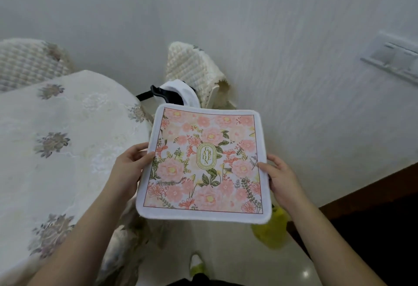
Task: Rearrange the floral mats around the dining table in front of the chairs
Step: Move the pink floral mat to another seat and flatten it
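We hold the mat (204, 163) flat in the air beside the table (67, 141), left hand (130, 168) and right hand (282, 178) pinching opposite edges, and judge it light, soft and likely floppy.

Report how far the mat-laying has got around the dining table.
Nothing looks done: no mat shows on the visible part of the cream embroidered tablecloth. In hand: the left hand and right hand hold one square pink floral mat off the table's edge. Left: laying it before a quilted cream chair.
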Action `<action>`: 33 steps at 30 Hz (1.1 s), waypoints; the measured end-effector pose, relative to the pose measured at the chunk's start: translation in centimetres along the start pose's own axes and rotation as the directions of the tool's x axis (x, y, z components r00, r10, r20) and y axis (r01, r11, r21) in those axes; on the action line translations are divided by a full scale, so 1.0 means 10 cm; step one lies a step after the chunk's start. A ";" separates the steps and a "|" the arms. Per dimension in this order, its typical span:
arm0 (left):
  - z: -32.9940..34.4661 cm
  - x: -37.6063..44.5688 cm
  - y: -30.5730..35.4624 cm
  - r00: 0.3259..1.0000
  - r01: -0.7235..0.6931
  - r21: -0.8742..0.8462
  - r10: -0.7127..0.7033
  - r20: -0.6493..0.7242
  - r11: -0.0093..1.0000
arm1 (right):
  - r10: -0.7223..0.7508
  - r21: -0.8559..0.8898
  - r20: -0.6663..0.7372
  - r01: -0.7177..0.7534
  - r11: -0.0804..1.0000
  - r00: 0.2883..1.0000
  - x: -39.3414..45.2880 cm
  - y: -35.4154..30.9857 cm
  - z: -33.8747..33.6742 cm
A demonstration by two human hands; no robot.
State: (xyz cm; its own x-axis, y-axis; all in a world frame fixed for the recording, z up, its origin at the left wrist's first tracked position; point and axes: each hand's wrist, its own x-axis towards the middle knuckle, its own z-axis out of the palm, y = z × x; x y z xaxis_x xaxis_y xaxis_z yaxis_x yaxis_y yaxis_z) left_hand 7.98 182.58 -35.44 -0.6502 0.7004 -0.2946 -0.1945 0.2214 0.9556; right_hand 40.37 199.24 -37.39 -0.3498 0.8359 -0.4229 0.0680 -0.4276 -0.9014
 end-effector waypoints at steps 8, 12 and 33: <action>-0.28 0.51 0.10 0.993 0.006 -0.083 -0.015 -0.117 0.997 | -0.003 -0.027 0.103 0.006 1.000 0.995 0.72 -0.32 0.54; -0.43 0.63 0.13 0.980 0.022 -0.101 -0.041 -0.194 0.995 | -0.006 -0.026 0.159 0.010 1.000 0.987 1.04 -0.42 0.81; -0.62 0.78 0.02 0.700 0.114 -0.065 -0.127 -0.703 0.991 | 0.244 -0.313 0.597 -0.058 0.948 0.764 2.64 -0.72 2.02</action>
State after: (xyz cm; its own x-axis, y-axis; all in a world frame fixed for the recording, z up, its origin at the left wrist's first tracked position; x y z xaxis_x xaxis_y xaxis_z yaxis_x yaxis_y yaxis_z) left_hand -1.73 183.90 -37.50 -0.9467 -0.0150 -0.3219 -0.3149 0.2552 0.9142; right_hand 11.72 217.44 -40.18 -0.8084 0.3294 -0.4879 0.3776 -0.3458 -0.8590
